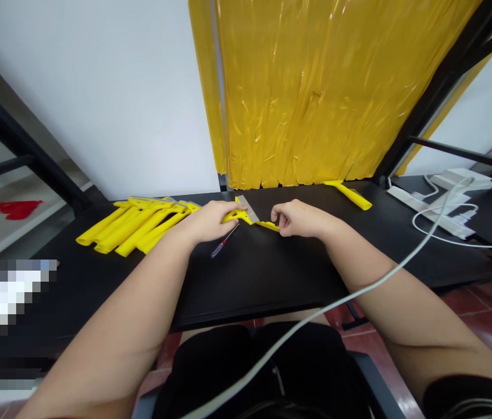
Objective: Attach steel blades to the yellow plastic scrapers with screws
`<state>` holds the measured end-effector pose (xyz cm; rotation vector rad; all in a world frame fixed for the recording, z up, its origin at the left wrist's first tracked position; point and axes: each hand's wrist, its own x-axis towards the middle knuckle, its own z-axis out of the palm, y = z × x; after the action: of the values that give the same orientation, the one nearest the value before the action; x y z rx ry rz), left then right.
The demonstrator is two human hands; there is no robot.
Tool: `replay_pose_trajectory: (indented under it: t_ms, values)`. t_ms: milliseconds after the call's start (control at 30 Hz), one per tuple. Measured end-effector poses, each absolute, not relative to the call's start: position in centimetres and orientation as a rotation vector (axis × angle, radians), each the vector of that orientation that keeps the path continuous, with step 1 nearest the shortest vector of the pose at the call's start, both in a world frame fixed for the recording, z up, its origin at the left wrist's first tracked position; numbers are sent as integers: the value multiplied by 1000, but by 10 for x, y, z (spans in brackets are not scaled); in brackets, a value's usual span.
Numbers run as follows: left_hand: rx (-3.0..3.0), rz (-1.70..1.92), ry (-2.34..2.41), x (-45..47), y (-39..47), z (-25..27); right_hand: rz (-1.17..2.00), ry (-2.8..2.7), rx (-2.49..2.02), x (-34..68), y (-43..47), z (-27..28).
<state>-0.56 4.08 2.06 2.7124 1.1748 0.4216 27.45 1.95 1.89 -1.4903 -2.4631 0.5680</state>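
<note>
My left hand (217, 220) is closed around the yellow handle of a scraper (232, 217). The scraper's flat grey blade (246, 208) points away from me, toward the right. Just right of the blade's near corner, a narrow yellow strip (267, 225) lies at the table, its far end reaching my right hand (293, 219). The fingers of that hand are curled together in a pinch; whatever they hold is too small or hidden to make out. Below my left fingers rests a screwdriver (218, 249) with a clear purplish handle and thin shaft.
Several yellow scrapers (128, 227) lie piled left of my left hand. Another yellow-handled scraper (350, 195) lies at the back right. White power strips (431, 212) with cables sit at far right. A pale cable (316, 314) hangs across the foreground. Yellow film (307, 93) covers the back panel.
</note>
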Motion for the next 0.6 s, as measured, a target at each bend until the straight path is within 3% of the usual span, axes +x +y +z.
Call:
replay_pose_trajectory:
  t_ms: [267,467,600]
  values:
    - [2711,422,1108,-5,37,22,550,-2136,-1472,284,36,14]
    - [2726,381,1065,2,27,28,1120,-1543,-1148,288,48,11]
    - [2681,401,1053,5,24,25,1260,-1443,-1065,278,44,10]
